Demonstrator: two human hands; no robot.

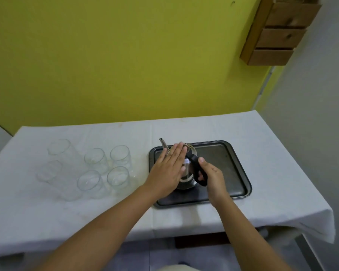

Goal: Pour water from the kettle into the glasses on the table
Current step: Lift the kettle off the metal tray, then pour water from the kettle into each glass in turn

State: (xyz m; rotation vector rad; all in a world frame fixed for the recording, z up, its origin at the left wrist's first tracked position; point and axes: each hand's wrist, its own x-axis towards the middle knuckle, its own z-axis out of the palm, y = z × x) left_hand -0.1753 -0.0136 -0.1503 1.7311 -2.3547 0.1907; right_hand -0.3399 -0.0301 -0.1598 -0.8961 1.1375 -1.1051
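Soft, even indoor light; slightly hazy throughout.

Bright enough, without hard shadows: only faint shade beneath the forearms and along the tabletop's (262,173) near edge. Dull sheen on the tray (223,153). Clear glasses (106,169) nearly lost against the white cloth. Strong wide-angle bending toward the corners, tilting the wooden drawers (278,34). Fine detail smeared.
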